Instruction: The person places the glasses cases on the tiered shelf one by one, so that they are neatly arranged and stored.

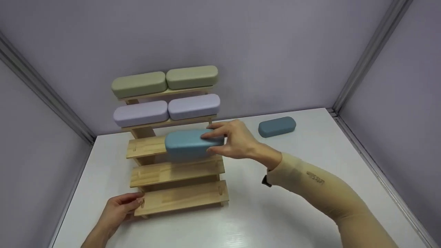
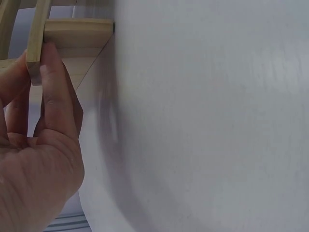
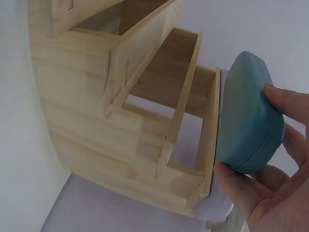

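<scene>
My right hand grips the right end of a light blue glasses case, thumb at the front and fingers over the top. The case overlaps the middle step of a stepped wooden rack. In the right wrist view a seam runs along the light blue case, close beside the rack's steps. At the rack's lower left, my left hand pinches the end of the lowest step between thumb and fingers. The left wrist view shows the fingers on both faces of that board.
Two green cases stand end to end on the top step, with two lavender cases on the step below. A dark teal case lies on the white table, right of the rack. Grey walls enclose the table's back and sides.
</scene>
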`<move>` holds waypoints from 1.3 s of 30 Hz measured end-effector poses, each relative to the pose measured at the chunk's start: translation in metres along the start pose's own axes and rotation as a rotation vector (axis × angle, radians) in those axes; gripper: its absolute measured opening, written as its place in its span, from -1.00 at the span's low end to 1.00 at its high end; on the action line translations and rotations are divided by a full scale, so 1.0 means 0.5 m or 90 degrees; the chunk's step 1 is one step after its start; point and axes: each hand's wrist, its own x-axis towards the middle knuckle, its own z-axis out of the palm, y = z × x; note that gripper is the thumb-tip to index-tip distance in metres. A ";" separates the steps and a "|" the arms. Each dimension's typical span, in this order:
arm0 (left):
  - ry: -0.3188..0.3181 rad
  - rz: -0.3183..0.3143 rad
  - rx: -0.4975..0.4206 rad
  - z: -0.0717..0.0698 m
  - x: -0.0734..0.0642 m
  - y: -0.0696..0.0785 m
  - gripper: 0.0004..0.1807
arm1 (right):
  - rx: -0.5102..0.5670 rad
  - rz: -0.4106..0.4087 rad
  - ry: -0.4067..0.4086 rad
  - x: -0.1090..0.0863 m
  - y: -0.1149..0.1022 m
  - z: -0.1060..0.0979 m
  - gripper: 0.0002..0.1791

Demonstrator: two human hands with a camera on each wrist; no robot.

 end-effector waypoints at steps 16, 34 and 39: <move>0.009 -0.006 -0.002 0.005 0.004 -0.001 -0.68 | -0.029 0.034 -0.083 0.162 -0.067 0.164 -0.49; 0.013 -0.005 -0.002 0.005 0.002 -0.001 -0.69 | -0.072 0.062 -0.099 0.200 -0.072 0.220 -0.50; 0.017 -0.002 0.002 0.005 0.000 0.001 -0.69 | -0.079 0.089 -0.094 0.200 -0.067 0.223 -0.50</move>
